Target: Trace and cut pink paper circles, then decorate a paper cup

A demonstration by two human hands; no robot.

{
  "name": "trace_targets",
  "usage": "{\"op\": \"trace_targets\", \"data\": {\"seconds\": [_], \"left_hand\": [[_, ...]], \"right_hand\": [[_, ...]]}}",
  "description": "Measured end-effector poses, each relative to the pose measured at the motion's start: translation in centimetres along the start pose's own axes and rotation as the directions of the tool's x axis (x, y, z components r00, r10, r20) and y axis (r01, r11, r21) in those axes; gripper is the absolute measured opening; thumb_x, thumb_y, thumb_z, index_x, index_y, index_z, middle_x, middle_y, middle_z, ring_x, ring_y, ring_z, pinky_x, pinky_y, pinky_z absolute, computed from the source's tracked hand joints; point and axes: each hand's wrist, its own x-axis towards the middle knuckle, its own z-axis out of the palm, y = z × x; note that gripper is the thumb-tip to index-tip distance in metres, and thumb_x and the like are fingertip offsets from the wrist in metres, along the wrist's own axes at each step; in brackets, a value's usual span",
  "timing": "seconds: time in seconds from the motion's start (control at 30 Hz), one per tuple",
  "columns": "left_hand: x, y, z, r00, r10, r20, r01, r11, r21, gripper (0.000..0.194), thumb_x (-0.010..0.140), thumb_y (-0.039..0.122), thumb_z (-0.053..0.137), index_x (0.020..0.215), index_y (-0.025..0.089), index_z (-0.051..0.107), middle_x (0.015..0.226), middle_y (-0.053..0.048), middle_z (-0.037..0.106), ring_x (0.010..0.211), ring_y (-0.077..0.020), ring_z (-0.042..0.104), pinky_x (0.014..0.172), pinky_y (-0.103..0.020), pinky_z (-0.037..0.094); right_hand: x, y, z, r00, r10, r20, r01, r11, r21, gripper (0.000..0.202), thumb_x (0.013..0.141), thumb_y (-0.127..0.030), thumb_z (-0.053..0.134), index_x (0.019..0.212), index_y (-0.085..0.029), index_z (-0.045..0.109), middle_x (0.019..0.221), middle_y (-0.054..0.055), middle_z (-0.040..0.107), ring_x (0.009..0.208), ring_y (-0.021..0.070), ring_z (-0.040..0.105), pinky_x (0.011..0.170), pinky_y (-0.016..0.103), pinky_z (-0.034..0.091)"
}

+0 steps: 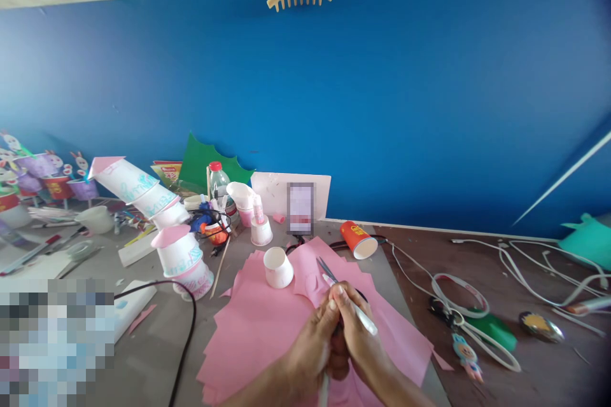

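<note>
Both hands meet over a pile of pink paper sheets (258,331). My right hand (360,324) is closed round a white marker (365,319) with a pink tip end. Scissors (326,268) stick out beyond the fingers, blades pointing up and left; which hand carries them is unclear. My left hand (312,337) is closed against the right one, and what it grips is hidden. A white paper cup (278,268) stands on the pink sheets, left of the scissors. Beyond the sheets to the right, a red paper cup (358,240) lies on its side.
Stacked decorated cups (179,261) stand at the left, near a black cable (193,324). A bottle (218,183) and a phone (300,208) are at the back. White cords (525,267) and a keychain figure (466,357) lie at the right. A blue partition (382,95) rises behind.
</note>
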Motion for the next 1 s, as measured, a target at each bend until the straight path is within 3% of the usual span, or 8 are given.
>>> {"op": "trace_targets", "data": {"seconds": [0.2,0.3,0.37,0.43,0.63,0.73,0.87,1.0], "left_hand": [[-0.3,1.0,-0.8,0.982,-0.127,0.143,0.140,0.987,-0.079,0.067,0.056,0.081,0.070,0.073,0.020,0.048,0.047,0.011,0.036,0.035,-0.0031,0.020,0.039,-0.020,0.014],[-0.4,1.2,-1.3,0.983,-0.127,0.136,0.138,0.987,-0.076,0.050,0.062,0.057,0.080,0.081,0.016,0.059,0.056,0.006,0.046,0.040,-0.0047,0.035,0.043,-0.020,0.027],[-0.2,1.1,-1.5,0.992,-0.054,0.111,0.061,0.996,-0.058,0.039,0.059,0.035,0.083,0.085,0.013,0.064,0.061,0.004,0.051,0.044,-0.0062,0.044,0.048,-0.023,0.035],[0.0,0.8,-1.8,0.995,0.025,0.093,-0.021,0.999,-0.040,0.035,0.058,0.023,0.082,0.087,0.012,0.067,0.065,0.003,0.053,0.046,-0.0067,0.048,0.052,-0.024,0.039],[0.1,0.3,-2.7,0.991,0.048,0.122,-0.042,0.998,-0.055,0.041,0.066,0.033,0.085,0.100,0.019,0.066,0.071,0.001,0.059,0.054,-0.0105,0.055,0.057,-0.028,0.048],[0.2,0.5,-2.6,0.994,0.063,0.086,-0.057,0.995,-0.079,0.045,0.065,0.035,0.087,0.101,0.020,0.066,0.066,0.003,0.058,0.051,-0.0089,0.053,0.055,-0.025,0.045],[0.3,1.2,-2.3,0.985,0.168,-0.031,-0.171,0.978,-0.120,0.046,0.057,0.037,0.091,0.091,0.018,0.067,0.059,0.008,0.050,0.041,-0.0007,0.035,0.045,-0.018,0.026],[0.6,1.5,-2.5,0.955,0.249,-0.160,-0.256,0.966,-0.025,0.045,0.055,0.043,0.091,0.079,0.015,0.065,0.051,0.010,0.041,0.038,0.0002,0.027,0.043,-0.019,0.016]], "right_hand": [[0.9,-0.4,-0.4,0.995,0.098,0.013,-0.099,0.982,0.162,0.041,0.080,-0.063,0.062,0.075,-0.022,0.058,0.057,-0.005,0.048,0.047,0.0122,0.045,0.044,0.023,0.038],[2.2,-0.9,-1.5,0.999,-0.017,-0.045,0.023,0.990,0.139,0.042,0.084,-0.063,0.057,0.080,-0.022,0.061,0.071,0.001,0.062,0.059,0.0161,0.057,0.048,0.025,0.041],[3.4,-1.2,-2.5,0.985,-0.153,-0.080,0.152,0.988,-0.020,0.041,0.082,-0.061,0.061,0.075,-0.020,0.063,0.074,0.003,0.065,0.068,0.0184,0.060,0.058,0.027,0.045],[4.4,-1.4,-3.5,0.976,-0.206,-0.069,0.196,0.972,-0.127,0.038,0.076,-0.057,0.068,0.074,-0.020,0.065,0.069,0.002,0.064,0.069,0.0197,0.061,0.063,0.029,0.046],[5.6,-0.3,-4.5,0.983,-0.180,-0.015,0.178,0.978,-0.106,0.035,0.067,-0.053,0.076,0.070,-0.020,0.067,0.055,0.000,0.062,0.055,0.0180,0.058,0.055,0.029,0.043],[5.6,0.0,-4.3,0.985,-0.171,-0.004,0.171,0.985,-0.026,0.034,0.073,-0.054,0.072,0.071,-0.021,0.065,0.062,0.001,0.066,0.058,0.0177,0.061,0.059,0.029,0.047],[4.8,0.2,-3.5,0.992,-0.120,0.034,0.116,0.989,0.091,0.038,0.079,-0.060,0.063,0.077,-0.023,0.062,0.075,0.004,0.071,0.061,0.0197,0.066,0.060,0.032,0.051],[3.3,0.6,-2.6,0.990,-0.112,0.084,0.104,0.991,0.088,0.034,0.080,-0.055,0.068,0.077,-0.021,0.067,0.081,0.006,0.074,0.071,0.0211,0.068,0.068,0.033,0.053]]}}
